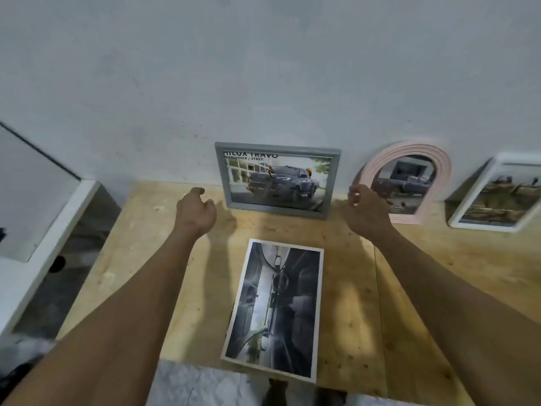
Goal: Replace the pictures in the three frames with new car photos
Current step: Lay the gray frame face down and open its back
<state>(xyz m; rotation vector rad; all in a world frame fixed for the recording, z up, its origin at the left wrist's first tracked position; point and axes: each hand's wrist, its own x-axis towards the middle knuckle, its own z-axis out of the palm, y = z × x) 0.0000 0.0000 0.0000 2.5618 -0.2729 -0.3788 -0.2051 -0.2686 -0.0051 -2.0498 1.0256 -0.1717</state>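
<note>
Frames are being leaned against the wall at the back of a wooden table (pixel 409 303): a grey frame (pixel 334 183) showing a dark pickup, a pink arched frame (pixel 409 149) just to its right, and a white frame (pixel 468 221) farther right. A loose car photo (pixel 275 310) is being left flat on the table, near its front edge and in front of the grey frame. The left hand (pixel 194 210) is being held just left of the grey frame, the right hand (pixel 367 210) between the grey and pink frames; both are loosely curled, nothing being gripped.
</note>
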